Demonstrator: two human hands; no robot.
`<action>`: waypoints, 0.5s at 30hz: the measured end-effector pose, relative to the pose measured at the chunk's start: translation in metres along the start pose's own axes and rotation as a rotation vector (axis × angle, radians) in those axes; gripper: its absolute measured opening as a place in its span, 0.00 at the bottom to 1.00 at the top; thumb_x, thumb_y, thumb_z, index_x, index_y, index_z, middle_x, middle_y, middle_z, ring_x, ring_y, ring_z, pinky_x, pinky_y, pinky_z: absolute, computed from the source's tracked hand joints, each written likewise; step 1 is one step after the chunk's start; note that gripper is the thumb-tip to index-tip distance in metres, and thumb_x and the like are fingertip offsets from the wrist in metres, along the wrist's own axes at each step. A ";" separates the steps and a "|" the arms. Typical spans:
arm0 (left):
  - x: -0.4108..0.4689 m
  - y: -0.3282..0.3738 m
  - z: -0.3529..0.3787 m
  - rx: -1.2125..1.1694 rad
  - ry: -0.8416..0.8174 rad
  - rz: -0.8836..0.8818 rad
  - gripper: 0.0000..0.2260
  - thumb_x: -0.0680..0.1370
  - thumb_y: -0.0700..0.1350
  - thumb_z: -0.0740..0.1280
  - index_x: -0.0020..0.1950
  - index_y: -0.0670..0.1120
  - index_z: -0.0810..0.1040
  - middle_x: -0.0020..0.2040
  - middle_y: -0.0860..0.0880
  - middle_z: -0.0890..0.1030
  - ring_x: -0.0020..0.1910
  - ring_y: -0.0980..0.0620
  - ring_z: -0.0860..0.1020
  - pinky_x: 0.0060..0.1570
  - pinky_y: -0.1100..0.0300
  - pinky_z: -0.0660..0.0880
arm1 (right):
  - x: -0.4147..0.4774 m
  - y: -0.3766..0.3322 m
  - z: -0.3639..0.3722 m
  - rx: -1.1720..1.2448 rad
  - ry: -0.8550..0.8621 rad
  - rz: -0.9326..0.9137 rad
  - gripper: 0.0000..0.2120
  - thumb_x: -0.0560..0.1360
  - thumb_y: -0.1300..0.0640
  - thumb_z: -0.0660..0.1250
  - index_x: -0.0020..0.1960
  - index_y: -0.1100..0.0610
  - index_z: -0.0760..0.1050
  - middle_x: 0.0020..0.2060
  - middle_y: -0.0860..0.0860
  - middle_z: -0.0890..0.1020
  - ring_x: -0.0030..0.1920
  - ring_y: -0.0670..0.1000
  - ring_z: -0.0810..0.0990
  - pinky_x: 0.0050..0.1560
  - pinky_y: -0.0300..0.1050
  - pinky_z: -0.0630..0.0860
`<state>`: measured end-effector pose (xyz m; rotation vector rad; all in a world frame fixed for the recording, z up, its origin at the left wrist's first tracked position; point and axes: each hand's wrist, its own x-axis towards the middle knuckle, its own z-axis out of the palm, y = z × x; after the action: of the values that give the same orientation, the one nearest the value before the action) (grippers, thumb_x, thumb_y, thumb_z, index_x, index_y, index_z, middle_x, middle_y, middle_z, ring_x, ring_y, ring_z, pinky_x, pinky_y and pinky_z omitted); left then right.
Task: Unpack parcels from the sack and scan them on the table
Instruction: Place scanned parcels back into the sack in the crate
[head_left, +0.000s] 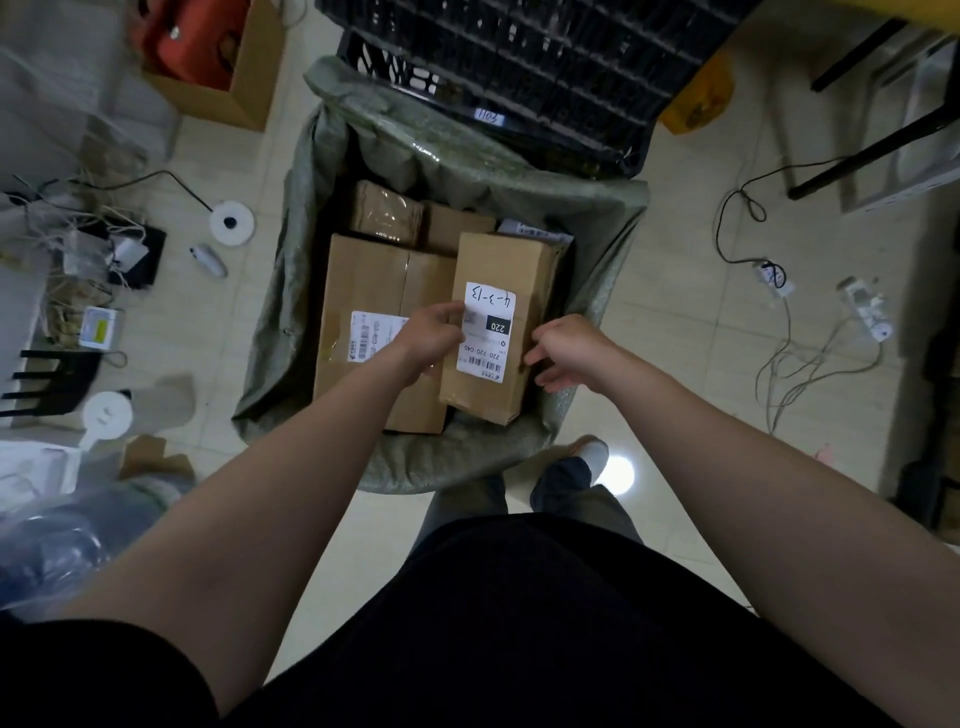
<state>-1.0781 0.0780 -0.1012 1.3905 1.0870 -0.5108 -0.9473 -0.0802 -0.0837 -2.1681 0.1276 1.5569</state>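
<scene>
An open grey-green woven sack (291, 291) stands on the floor below me, holding several cardboard parcels. A narrow brown box (506, 260) with a white label marked "4-3-13" lies on top at the right. My left hand (428, 340) grips its left edge, fingers over the label. My right hand (563, 351) touches the box's right side with fingers spread. A larger flat box (363, 291) with a shipping label lies to the left under my left wrist. Smaller taped parcels (387, 210) sit at the far end of the sack.
A black plastic crate (519, 67) stands just beyond the sack. Cables and power strips (862, 306) lie on the tiled floor at right, a table leg (878, 145) at far right. Left: an open carton (208, 93), a white round device (232, 222), clutter and wires.
</scene>
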 end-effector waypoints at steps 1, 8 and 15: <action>-0.003 0.004 0.002 0.001 -0.002 -0.004 0.23 0.82 0.38 0.61 0.76 0.52 0.73 0.62 0.48 0.81 0.59 0.44 0.81 0.57 0.42 0.79 | -0.004 0.001 -0.006 -0.006 -0.022 -0.029 0.11 0.83 0.60 0.58 0.62 0.54 0.76 0.51 0.54 0.86 0.46 0.60 0.87 0.44 0.51 0.85; -0.023 0.066 0.015 0.013 0.125 0.034 0.10 0.82 0.42 0.65 0.63 0.46 0.79 0.57 0.45 0.82 0.50 0.48 0.81 0.48 0.50 0.80 | -0.020 0.021 -0.102 -0.138 0.014 -0.172 0.11 0.81 0.59 0.60 0.58 0.53 0.80 0.48 0.54 0.86 0.36 0.55 0.86 0.29 0.39 0.72; -0.033 0.208 0.113 0.171 0.109 0.189 0.08 0.77 0.41 0.67 0.52 0.52 0.83 0.47 0.48 0.84 0.49 0.49 0.84 0.43 0.53 0.83 | -0.017 0.023 -0.264 -0.349 0.141 -0.293 0.07 0.78 0.59 0.64 0.51 0.52 0.80 0.47 0.52 0.85 0.35 0.55 0.83 0.26 0.36 0.66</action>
<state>-0.8857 -0.0003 0.0164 1.6694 1.0041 -0.4010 -0.7305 -0.2141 -0.0097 -2.4257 -0.4295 1.3363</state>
